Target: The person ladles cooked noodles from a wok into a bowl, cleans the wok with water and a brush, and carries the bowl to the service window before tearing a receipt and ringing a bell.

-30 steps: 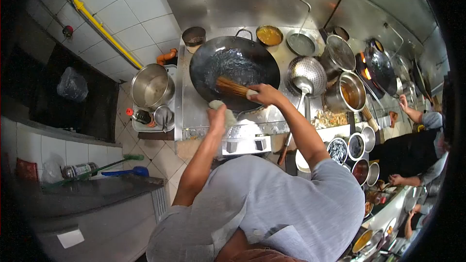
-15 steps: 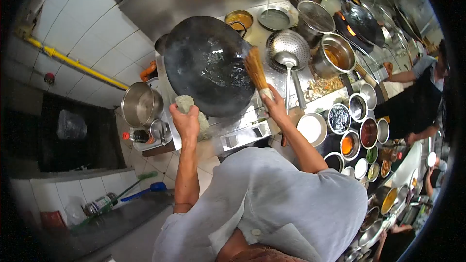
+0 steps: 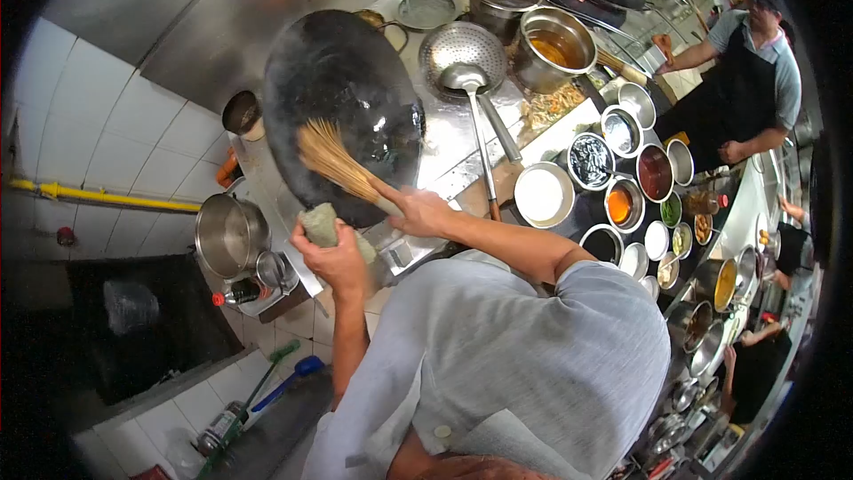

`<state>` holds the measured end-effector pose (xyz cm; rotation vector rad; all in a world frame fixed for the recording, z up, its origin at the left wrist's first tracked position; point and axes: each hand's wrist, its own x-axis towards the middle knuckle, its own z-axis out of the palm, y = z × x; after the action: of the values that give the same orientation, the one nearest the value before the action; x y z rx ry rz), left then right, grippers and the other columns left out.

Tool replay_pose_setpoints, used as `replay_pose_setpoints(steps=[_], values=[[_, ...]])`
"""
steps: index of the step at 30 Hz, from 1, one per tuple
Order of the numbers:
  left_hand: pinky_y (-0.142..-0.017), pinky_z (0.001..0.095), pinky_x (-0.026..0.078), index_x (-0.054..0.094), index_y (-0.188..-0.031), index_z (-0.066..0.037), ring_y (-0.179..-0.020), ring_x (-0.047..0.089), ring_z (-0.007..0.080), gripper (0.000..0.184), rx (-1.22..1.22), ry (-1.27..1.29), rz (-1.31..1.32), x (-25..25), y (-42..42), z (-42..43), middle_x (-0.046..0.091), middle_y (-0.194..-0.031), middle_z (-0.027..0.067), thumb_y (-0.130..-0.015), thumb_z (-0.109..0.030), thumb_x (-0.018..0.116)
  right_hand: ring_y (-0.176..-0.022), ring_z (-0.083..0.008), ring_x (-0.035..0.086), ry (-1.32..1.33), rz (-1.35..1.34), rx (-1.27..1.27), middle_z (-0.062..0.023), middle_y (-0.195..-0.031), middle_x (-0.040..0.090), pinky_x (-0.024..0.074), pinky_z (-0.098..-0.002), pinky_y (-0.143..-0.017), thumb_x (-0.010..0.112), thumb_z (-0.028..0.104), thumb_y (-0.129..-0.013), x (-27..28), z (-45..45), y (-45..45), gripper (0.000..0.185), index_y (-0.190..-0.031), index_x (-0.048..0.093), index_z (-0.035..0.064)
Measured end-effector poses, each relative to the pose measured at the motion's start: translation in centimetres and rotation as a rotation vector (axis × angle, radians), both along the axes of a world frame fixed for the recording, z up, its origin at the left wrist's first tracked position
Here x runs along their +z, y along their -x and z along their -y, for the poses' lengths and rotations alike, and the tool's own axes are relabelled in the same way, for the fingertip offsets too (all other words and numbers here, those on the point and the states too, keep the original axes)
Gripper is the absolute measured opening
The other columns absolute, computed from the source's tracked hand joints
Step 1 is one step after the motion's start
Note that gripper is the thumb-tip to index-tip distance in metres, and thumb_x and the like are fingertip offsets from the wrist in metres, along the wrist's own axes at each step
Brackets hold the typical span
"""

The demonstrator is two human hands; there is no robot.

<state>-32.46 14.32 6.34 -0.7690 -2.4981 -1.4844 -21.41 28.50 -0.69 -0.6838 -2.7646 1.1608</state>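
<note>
A large black wok (image 3: pixel 333 80) is tilted up on the stove, with water shining inside it and faint steam above. My right hand (image 3: pixel 422 212) is closed round the handle of a bamboo brush (image 3: pixel 336 158), whose bristles are spread over the wok's lower left part. At the wok's near edge, my left hand (image 3: pixel 333 256) grips a greyish-green cloth (image 3: pixel 320 225). Whether the cloth touches the rim is hard to tell. Right of the wok, a ladle (image 3: pixel 466 80) rests on a perforated strainer (image 3: pixel 444 43).
A pot of amber liquid (image 3: pixel 555 50) stands right of the strainer. Several ingredient bowls, including a white one (image 3: pixel 543 195), line the counter's right side. An empty-looking steel pot (image 3: pixel 231 235) stands at the left. A co-worker (image 3: pixel 755 62) in a dark apron stands at the upper right.
The brush has moved from beyond the wok's right side back over the wok, leftward. The wok appears more steeply tilted. The camera view has turned, bringing more of the co-worker into sight.
</note>
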Motion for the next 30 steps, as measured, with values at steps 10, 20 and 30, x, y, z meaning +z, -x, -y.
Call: replay_pose_setpoints(steps=[10,20,30], values=[[-0.090,0.0376,0.049,0.042,-0.129,0.008,-0.106,0.059,0.0276,0.057,0.222,-0.277,0.678,-5.9,6.0,2.8,0.054,-0.124,0.0204,-0.082,-0.017,0.064,-0.086,-0.0489,0.066,-0.003,0.076,-0.678,-0.0345,-0.091,0.066,0.0523,-0.0532,-0.082,0.059,0.027,-0.086,-1.3,-6.8,-5.8,0.083,-0.157,0.021,0.0110],[-0.079,0.0386,0.055,0.045,-0.126,0.005,-0.099,0.061,0.0260,0.056,0.096,-0.411,1.056,-13.2,4.3,0.1,0.056,-0.118,0.0178,-0.083,-0.022,0.068,-0.098,-0.0477,0.059,-0.074,0.149,-0.772,-0.0300,-0.109,0.059,0.0487,-0.0527,-0.084,0.063,0.029,-0.091,-10.5,1.5,-10.3,0.065,-0.145,0.038,0.0024],[-0.094,0.0383,0.046,0.036,-0.129,0.003,-0.107,0.054,0.0248,0.065,0.308,-0.428,0.942,-17.2,2.1,-8.2,0.051,-0.121,0.0150,-0.081,-0.026,0.070,-0.048,-0.0202,0.057,0.828,-0.043,-1.257,-0.0082,-0.067,0.061,0.0443,-0.0351,-0.045,0.048,0.033,-0.103,-26.3,9.6,-24.8,0.037,-0.085,0.061,0.0035]])
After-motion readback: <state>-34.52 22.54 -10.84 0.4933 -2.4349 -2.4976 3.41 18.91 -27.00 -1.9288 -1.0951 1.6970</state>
